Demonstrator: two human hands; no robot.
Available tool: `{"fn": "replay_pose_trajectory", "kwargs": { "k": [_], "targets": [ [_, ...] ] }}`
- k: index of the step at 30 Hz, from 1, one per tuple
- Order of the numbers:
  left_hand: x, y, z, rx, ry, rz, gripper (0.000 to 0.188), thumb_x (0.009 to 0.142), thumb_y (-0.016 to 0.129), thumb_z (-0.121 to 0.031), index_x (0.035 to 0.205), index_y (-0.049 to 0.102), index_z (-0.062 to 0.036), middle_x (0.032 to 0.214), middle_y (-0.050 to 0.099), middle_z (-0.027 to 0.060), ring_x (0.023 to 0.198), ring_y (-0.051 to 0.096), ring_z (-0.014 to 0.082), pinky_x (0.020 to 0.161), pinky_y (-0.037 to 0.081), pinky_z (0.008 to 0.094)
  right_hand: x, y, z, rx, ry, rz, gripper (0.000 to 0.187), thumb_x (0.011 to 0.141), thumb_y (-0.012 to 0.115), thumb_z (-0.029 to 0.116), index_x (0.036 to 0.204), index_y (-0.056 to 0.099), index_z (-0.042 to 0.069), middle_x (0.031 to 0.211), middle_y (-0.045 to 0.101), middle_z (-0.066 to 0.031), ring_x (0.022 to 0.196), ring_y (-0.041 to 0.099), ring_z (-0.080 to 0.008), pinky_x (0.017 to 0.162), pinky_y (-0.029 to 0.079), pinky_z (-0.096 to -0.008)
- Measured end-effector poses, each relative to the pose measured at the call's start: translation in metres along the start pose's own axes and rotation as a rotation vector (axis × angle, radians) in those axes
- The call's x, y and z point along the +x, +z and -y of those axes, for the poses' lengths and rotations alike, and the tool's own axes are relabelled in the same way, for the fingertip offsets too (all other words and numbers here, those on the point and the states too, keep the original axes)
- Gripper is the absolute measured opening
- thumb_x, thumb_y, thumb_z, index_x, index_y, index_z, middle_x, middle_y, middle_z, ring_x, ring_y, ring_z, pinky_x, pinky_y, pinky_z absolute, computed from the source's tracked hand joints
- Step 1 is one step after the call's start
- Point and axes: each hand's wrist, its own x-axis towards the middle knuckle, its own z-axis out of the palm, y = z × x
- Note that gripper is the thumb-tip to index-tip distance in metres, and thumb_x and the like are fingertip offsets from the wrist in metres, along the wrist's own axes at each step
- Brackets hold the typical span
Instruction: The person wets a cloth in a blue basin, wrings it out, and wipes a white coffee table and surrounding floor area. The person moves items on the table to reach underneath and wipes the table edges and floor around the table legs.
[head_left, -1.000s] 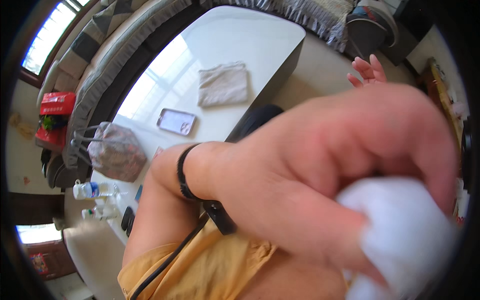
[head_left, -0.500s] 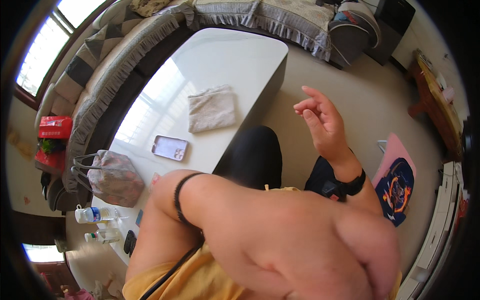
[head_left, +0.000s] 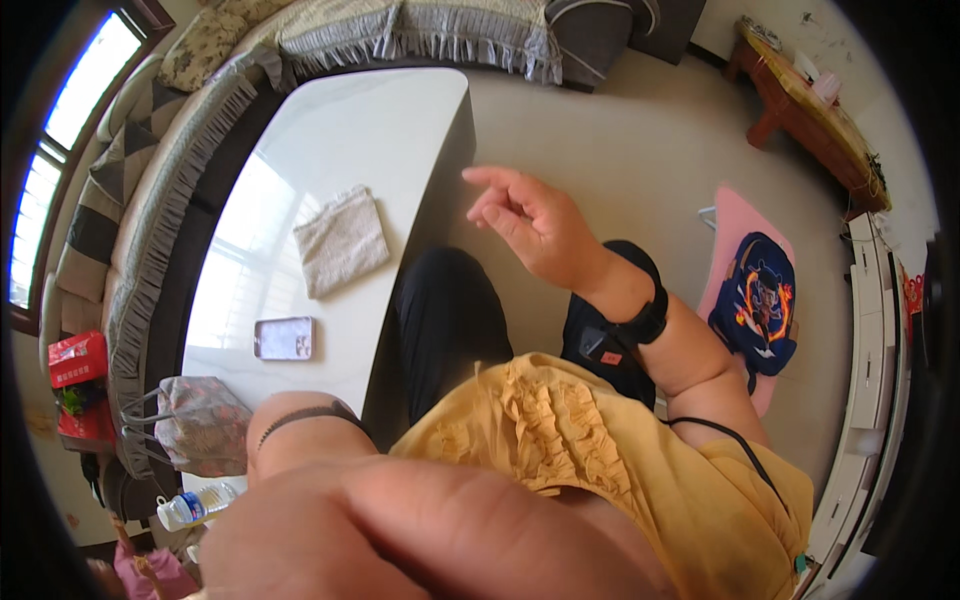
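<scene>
My right hand (head_left: pixel 535 225) hovers over the floor beside the table's side, above my knees. Its index finger points out, the other fingers bend loosely, and nothing is in it. A black strap (head_left: pixel 650 318) with a small box goes round that wrist. My left arm (head_left: pixel 450 510), very close and blurred, spans the lower edge, a dark band near its bend; the fingers of my left hand (head_left: pixel 300 530) do not show. On the glossy white table (head_left: pixel 370 110) lie a folded beige cloth (head_left: pixel 342 243) and a pale phone or phone case (head_left: pixel 284 338), both untouched.
A patterned handbag (head_left: pixel 203 425) and a plastic bottle (head_left: pixel 195 505) stand at the table's near left end. A long sofa (head_left: pixel 150 240) bends round the table. To the right are a pink folding seat (head_left: pixel 735 215) bearing a dark blue backpack (head_left: pixel 762 300), a wooden bench (head_left: pixel 800 115) and white drawers (head_left: pixel 865 360).
The view has shifted, so the table and its things sit farther left. My left arm has dropped toward the lower edge, baring my yellow top. My right hand stays raised and holds nothing.
</scene>
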Motion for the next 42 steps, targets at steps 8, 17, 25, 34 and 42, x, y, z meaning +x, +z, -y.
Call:
{"fn": "replay_pose_trajectory", "kwargs": {
  "k": [8, 17, 25, 34, 42],
  "targets": [
    [-0.008, 0.01, -0.019, 0.382, 0.196, -0.084, 0.024, 0.081, 0.083, -0.008, 0.1, 0.07, -0.0014, 0.102, 0.065, 0.0174, 0.083, 0.068, 0.0294, 0.064, 0.063, 0.0327, 0.004, -0.001, 0.01, -0.017, 0.016, 0.013, 0.032, 0.104, 0.057, 0.011, 0.136, 0.058, 0.003, 0.096, 0.069, -0.0055, 0.093, 0.066, -0.0119, 0.085, 0.054, -0.027],
    [0.002, 0.003, 0.045, -0.137, 0.219, 0.222, 0.018, 0.097, 0.065, -0.008, 0.104, 0.068, 0.0075, 0.104, 0.065, 0.0217, 0.086, 0.068, 0.0309, 0.074, 0.057, 0.0371, 0.002, 0.004, 0.013, -0.063, -0.02, -0.004, 0.027, 0.105, 0.054, 0.007, 0.13, 0.063, 0.001, 0.098, 0.069, -0.0057, 0.091, 0.065, -0.0123, 0.086, 0.054, -0.0269],
    [-0.014, 0.002, 0.055, -0.298, 0.514, 0.098, 0.034, 0.106, 0.055, -0.022, 0.103, 0.071, 0.0068, 0.109, 0.066, 0.0204, 0.093, 0.066, 0.0329, 0.087, 0.052, 0.0392, 0.006, 0.012, 0.01, -0.096, -0.031, 0.04, 0.024, 0.104, 0.056, 0.008, 0.125, 0.065, 0.0, 0.096, 0.07, -0.006, 0.089, 0.066, -0.0126, 0.084, 0.055, -0.0269],
    [-0.031, -0.009, -0.019, -0.117, 0.488, -0.058, 0.012, 0.091, 0.075, -0.012, 0.086, 0.075, -0.0005, 0.096, 0.07, 0.0202, 0.082, 0.069, 0.0282, 0.077, 0.059, 0.0357, 0.017, 0.034, 0.015, -0.091, -0.056, 0.101, 0.02, 0.101, 0.06, 0.006, 0.117, 0.07, 0.001, 0.093, 0.073, -0.0082, 0.086, 0.07, -0.015, 0.078, 0.056, -0.0271],
    [-0.065, -0.05, -0.066, 0.144, 0.216, 0.285, 0.004, 0.09, 0.072, -0.004, 0.092, 0.074, -0.0016, 0.106, 0.07, 0.0134, 0.097, 0.071, 0.0321, 0.08, 0.065, 0.0381, 0.031, 0.057, 0.01, -0.083, -0.057, 0.219, 0.018, 0.1, 0.061, 0.007, 0.114, 0.07, 0.002, 0.092, 0.073, -0.0097, 0.085, 0.07, -0.0175, 0.077, 0.056, -0.0288]
  ]
}}
